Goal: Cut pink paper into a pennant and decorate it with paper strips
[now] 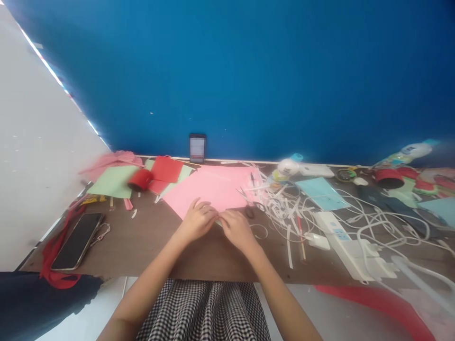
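Observation:
My left hand (199,219) and my right hand (237,228) meet over the table's near half, fingertips pinched together. Whatever lies between them is small and mostly hidden; a hint of pale green shows beneath the fingers. Large pink paper sheets (227,182) lie just beyond both hands, reaching under the left fingers. Dark-handled scissors (254,209) rest at the right edge of the pink paper, close to my right hand. Many thin white paper strips (280,208) are heaped to the right of the scissors.
A power strip (337,237) with tangled white cables fills the right side, near a light-blue sheet (323,194) and a bottle (286,169). Left are a phone (78,241), a red roll (140,180) and green paper (115,181). Another phone (197,148) leans on the blue wall.

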Demonstrator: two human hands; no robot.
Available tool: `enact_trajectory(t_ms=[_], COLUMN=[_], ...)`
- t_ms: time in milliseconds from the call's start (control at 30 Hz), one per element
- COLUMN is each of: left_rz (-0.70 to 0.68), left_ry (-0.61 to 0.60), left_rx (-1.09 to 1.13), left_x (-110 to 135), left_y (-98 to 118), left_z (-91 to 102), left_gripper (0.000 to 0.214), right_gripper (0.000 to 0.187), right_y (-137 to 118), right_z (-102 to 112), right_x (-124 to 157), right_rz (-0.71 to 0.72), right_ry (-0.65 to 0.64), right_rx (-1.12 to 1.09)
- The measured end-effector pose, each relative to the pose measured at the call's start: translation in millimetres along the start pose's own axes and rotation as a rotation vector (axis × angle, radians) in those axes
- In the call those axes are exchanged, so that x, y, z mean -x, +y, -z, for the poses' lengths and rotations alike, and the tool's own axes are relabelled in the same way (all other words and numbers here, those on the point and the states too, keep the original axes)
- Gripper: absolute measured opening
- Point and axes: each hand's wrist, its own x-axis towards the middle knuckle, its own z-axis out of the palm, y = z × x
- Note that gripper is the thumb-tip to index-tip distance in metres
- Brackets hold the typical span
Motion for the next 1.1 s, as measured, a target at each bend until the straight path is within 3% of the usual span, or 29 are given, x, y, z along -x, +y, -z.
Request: enact_trajectory(t_ms=[167, 333, 700, 833, 933, 1033, 1100], left_rz=[-0.09, -0.073, 0.114, 0.241, 0.323, 0.229, 0.093], left_ry=[-0.114, -0.159, -0.189, -0.168, -0.068, 0.011, -0.097], left_rx=[-0.054, -0.029, 0.268, 0.148, 0.095, 0.227, 0.301], left_x=[1, 5, 24, 38, 40, 31, 23], left_y=[-1, -3, -19, -38, -38, -21, -7], left_z=[-2.5, -2.8, 6.7, 10.8, 12.4, 10.3, 6.5], left_gripper=[0.023, 0.018, 0.019, 0.018, 0.02, 0.025, 0.027], right_gripper=[0.019, 0.017, 0.02, 0.023, 0.024, 0.024, 0.024], right_y=[-1, -2, 5, 9, 9, 3, -1], right_z=[1, 5, 22, 29, 31, 27, 23], right_x=[6, 9, 23, 29, 30, 28, 26], right_rz=[0.02, 0.049, 0.035, -0.054, -0.119, -0.116, -0.108], right_ry=[0.001, -0.045, -0.043, -0.032, -0.028, -0.061, -0.079], right_rx=[0.015, 0.02, -0.025, -0.059, -0.099, -0.156, -0.179])
